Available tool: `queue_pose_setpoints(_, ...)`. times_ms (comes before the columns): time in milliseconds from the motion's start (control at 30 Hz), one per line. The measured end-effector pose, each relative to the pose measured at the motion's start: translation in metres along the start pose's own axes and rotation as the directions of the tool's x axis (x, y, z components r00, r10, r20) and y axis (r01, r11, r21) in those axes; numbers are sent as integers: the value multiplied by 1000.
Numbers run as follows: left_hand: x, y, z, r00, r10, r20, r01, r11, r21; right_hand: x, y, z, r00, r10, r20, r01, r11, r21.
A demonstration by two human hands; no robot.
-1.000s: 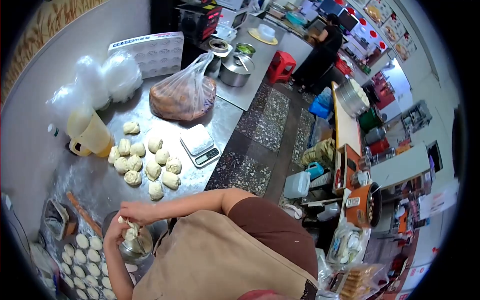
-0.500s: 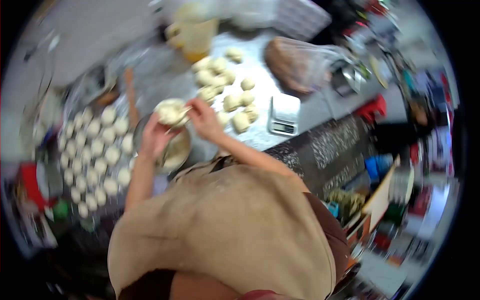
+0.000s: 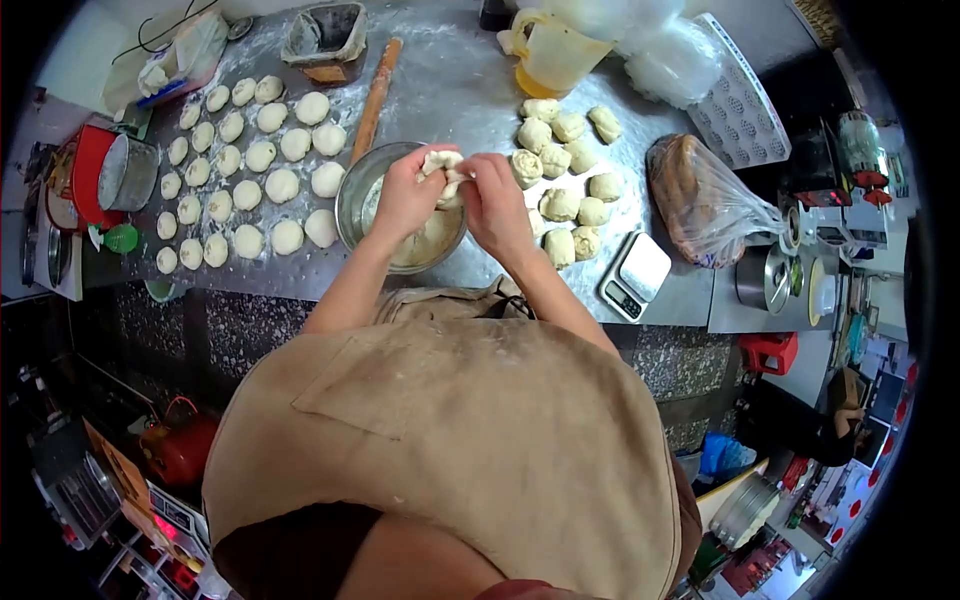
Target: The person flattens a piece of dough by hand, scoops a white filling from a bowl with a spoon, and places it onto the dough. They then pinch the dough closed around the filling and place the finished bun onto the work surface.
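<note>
A piece of dough [image 3: 442, 172] is held above the metal bowl [image 3: 352, 212]. My left hand [image 3: 408, 200] wraps round its left side, and the fingers of my right hand [image 3: 497, 205] pinch its right side. Whitish filling or flour [image 3: 430, 245] shows in the bowl. Rows of round dough pieces [image 3: 283, 185] lie on the floured table to the left. Rougher dough lumps [image 3: 560, 204] sit close together to the right of my right hand.
A rolling pin [image 3: 376, 100] lies behind the bowl on the metal table [image 3: 450, 85]. To the right are a scale [image 3: 640, 270], a bagged brown item [image 3: 690, 200] and a metal pot [image 3: 762, 278]. At the back stands a yellowish jug [image 3: 560, 58]. A person's dark sleeve [image 3: 800, 420] shows far right.
The view has turned and sharpened, so the table now appears more level. Both hands are closer together round the dough, which looks more gathered than the open, rounded shape before.
</note>
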State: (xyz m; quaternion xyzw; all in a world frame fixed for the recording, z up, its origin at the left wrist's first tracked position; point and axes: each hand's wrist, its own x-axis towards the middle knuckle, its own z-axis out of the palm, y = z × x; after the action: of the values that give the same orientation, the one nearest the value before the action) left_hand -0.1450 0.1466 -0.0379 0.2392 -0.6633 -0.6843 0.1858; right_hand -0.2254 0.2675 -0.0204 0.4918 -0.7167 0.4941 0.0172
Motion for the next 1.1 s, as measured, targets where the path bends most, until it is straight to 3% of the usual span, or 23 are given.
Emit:
queue_pose_setpoints(33, 2, 1, -2, 997, -24, 75, 21, 999, 35, -5, 3, 1, 992, 57, 111, -55, 998, -19)
queue_pose_setpoints(167, 1, 13, -1, 992, -86, 91, 65, 975, 214, -11, 4, 0, 996, 25, 90, -26, 999, 18)
queue_pose_setpoints(233, 2, 12, -3, 980, -71, 185, -12, 910, 413, -6, 3, 0, 996, 25, 90, -26, 1000, 1)
queue_pose_setpoints(267, 2, 7, -5, 980, -77, 182, -5, 911, 413, -7, 2, 0, 996, 29, 85, -27, 999, -20)
queue_pose_setpoints(333, 5, 3, -9, 970, -81, 230, 74, 996, 40, -12, 6, 2, 991, 77, 110, -73, 996, -41)
queue_pose_setpoints(367, 3, 2, -8, 970, -80, 231, 72, 997, 42, -13, 7, 3, 983, 125, 131, -118, 991, -63)
queue_pose_setpoints(433, -6, 5, -4, 989, -145, 14, 144, 989, 39, -15, 4, 3, 987, 106, 122, -102, 994, -37)
queue_pose_setpoints(467, -6, 0, -5, 989, -148, 8, 147, 988, 37, -15, 3, 4, 989, 87, 120, -87, 996, -10)
queue_pose_setpoints(533, -8, -6, -5, 995, 69, 76, -91, 934, 344, -5, -8, 2, 993, 55, 100, -53, 998, -21)
queue_pose_setpoints(600, -9, 2, -10, 992, 52, 115, -97, 896, 433, -4, -8, 2, 997, 24, 79, -22, 999, -35)
queue_pose_setpoints(667, -6, 22, -12, 972, -65, 226, -59, 862, 504, -5, 3, 3, 968, 32, 249, -9, 996, -92)
queue_pose_setpoints(700, -7, 27, -18, 972, -64, 226, -60, 861, 504, -6, 5, 2, 968, 31, 248, -9, 996, -92)
queue_pose_setpoints(733, -10, 31, -27, 950, -99, 295, 64, 990, 127, -5, 6, 0, 989, 61, 137, -58, 998, -29)
queue_pose_setpoints(767, -11, 34, -31, 923, -98, 372, 206, 943, -262, -4, 8, -1, 995, 95, 24, -96, 995, 36)
queue_pose_setpoints(800, -11, 27, -27, 923, -91, 374, 200, 944, -263, -3, 8, 0, 996, 91, 20, -91, 995, 33)
queue_pose_setpoints(867, -15, 2, -9, 963, -233, 137, 266, 723, -638, -10, 2, 11, 926, 376, 24, -358, 856, 373)
queue_pose_setpoints(900, -16, 0, 5, 964, -210, 162, 261, 648, -715, -11, -4, 16, 965, 261, 9, -247, 901, 358)
queue_pose_setpoints(933, -16, -6, 4, 963, -216, 160, 264, 645, -718, -13, -10, 11, 960, 267, 82, -280, 918, 282)
queue_pose_setpoints(1000, -11, -8, 5, 969, -216, 124, 242, 697, -675, -8, -17, 5, 969, 240, 49, -245, 944, 221)
queue_pose_setpoints(1033, -12, 0, 8, 940, -328, 97, 311, 706, -636, -4, -20, 1, 969, 240, 53, -246, 945, 216)
queue_pose_setpoints(1100, -12, 1, 7, 929, -344, 137, 354, 717, -600, 0, -23, -6, 974, 198, 113, -218, 953, 208)
